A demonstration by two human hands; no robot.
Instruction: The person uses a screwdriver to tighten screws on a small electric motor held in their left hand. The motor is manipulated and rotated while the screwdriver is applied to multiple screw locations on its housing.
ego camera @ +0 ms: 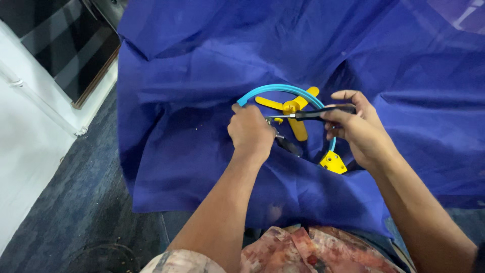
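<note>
Blue cloth (202,151) drapes the surface; left hand (250,132) grips pliers (287,144), right hand (359,130) closes on a black-handled tool (313,115). Steadying the blue-ringed yellow propeller (295,108) probably keeps both tips aligned.

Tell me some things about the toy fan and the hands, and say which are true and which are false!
1. The ring around the propeller is light blue. True.
2. The propeller blades are red. False: they are yellow.
3. The right hand holds a slim tool with a black handle. True.
4. The toy lies on a white towel. False: it lies on a dark blue cloth.
5. The left hand hangs in the air far from the toy. False: it is closed right at the ring's left side, by the tool's metal tip.
6. A yellow bracket sits at the ring's lower end. True.
</note>
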